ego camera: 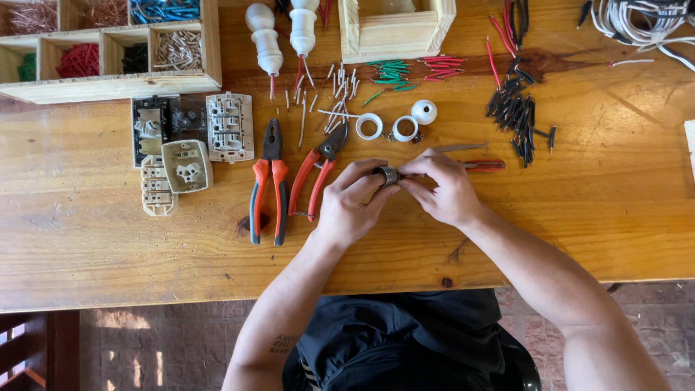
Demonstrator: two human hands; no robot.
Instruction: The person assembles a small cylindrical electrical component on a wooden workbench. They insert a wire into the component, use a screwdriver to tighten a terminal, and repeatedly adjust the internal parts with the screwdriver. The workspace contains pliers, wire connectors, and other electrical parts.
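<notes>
Centrally, both hands, left (352, 206) and right (441, 190), pinch a small metal ring (389, 175), bare table (579, 232) toward the near edge.

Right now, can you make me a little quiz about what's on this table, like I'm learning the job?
1. True or false: both hands are holding one small metal ring between their fingers.
2. Which tools lie just left of the hands?
A. Two pliers with red and orange handles
B. A hammer
C. A saw
3. Fill the gap: the pile of short wire pieces at the right of the table is mostly ____ in colour.

Key:
1. True. The left hand and right hand meet on it.
2. A. The pliers lie side by side with the second pair.
3. Black.
</notes>
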